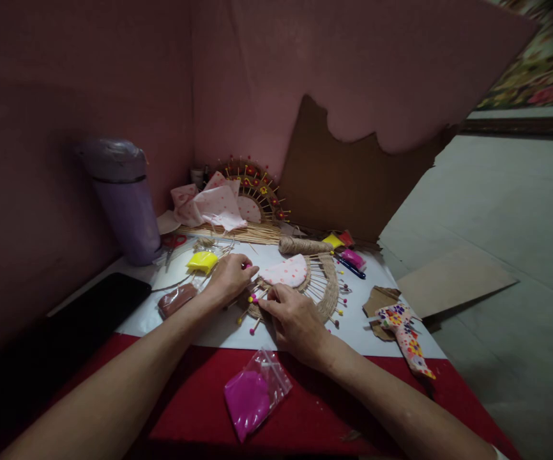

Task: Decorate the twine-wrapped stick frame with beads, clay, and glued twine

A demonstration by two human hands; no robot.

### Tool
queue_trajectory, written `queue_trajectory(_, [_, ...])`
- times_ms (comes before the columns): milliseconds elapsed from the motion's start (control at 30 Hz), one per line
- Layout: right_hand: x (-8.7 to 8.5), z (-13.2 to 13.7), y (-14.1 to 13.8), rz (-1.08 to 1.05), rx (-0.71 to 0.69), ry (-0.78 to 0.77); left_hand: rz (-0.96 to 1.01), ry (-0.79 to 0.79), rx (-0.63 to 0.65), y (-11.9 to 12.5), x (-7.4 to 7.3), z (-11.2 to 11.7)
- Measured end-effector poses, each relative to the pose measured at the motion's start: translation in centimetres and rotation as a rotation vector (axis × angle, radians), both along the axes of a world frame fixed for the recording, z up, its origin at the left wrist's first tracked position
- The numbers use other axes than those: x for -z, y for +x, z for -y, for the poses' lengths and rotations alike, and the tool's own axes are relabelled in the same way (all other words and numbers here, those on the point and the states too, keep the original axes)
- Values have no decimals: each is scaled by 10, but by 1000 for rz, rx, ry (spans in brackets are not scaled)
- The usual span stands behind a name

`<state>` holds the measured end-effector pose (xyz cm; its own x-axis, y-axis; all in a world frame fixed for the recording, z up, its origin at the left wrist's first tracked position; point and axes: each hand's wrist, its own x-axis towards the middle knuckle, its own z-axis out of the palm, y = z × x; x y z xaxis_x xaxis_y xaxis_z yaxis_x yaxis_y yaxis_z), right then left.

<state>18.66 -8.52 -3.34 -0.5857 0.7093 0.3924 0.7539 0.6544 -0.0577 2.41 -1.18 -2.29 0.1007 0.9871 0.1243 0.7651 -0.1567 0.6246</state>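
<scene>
From afar I count two hands [231, 278] [298, 322], two fans [330, 291] [249, 209], two yellow packets [202, 262] [333, 241] and two magenta packets [248, 397] [354, 259]. I see one pen [353, 268].

The red-covered tabletop [185, 377] bore a smooth white sheet [377, 338] that stopped short of its front edge. In the middle lay a half-round frame of thin sticks and brown twine [330, 291]. A clear plastic packet of magenta material [246, 397] lay near the front edge. A tall purple tumbler [128, 217] stood by the left edge; a bundle of thin pale sticks [228, 232] lay toward the back edge.
</scene>
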Motion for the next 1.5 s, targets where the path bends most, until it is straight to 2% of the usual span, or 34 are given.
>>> queue_trajectory(833, [-1,1,-2,-39,-12,23,-2,16,14,-1,0,0])
queue_trajectory(1233, [-5,6,-2,23,-30,43,-19,12,11,-1,-1,0])
queue_trajectory(1500, [-10,6,21,-186,84,-10,-24,19,30,-2,5,-4])
